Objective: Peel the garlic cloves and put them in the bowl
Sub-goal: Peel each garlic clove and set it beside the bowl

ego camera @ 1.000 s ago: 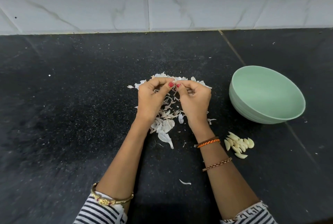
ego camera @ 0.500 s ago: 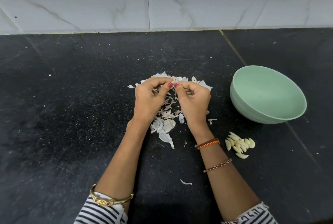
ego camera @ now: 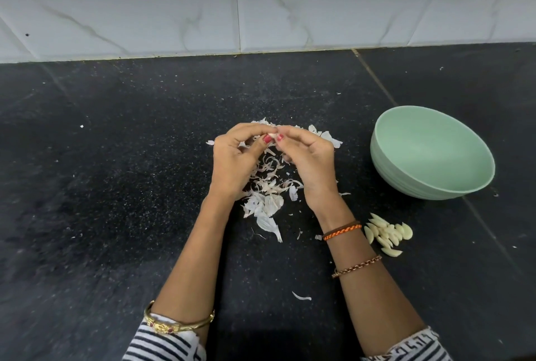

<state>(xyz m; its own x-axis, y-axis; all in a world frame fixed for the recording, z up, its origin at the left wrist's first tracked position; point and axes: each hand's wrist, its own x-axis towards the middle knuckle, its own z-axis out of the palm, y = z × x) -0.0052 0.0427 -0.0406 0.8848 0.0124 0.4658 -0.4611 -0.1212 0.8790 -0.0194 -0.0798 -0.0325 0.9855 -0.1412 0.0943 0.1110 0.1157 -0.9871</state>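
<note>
My left hand [ego camera: 235, 157] and my right hand [ego camera: 307, 157] meet fingertip to fingertip above a heap of papery garlic skins [ego camera: 266, 195]. Both pinch one small pale garlic clove [ego camera: 273, 136] between thumbs and forefingers; most of it is hidden by the fingers. A pale green bowl [ego camera: 406, 180] stands to the right of my right hand, and nothing shows inside it. Several peeled cloves [ego camera: 387, 234] lie in a small pile on the counter, just right of my right wrist and in front of the bowl.
The black speckled stone counter [ego camera: 116, 186] runs left and toward me. A white marble-tiled wall [ego camera: 261, 3] closes the back. One stray skin [ego camera: 301, 297] lies between my forearms.
Both hands have stayed over the skin heap, shifting only slightly; the fingertips keep working at the same clove, and a bit more of it shows now.
</note>
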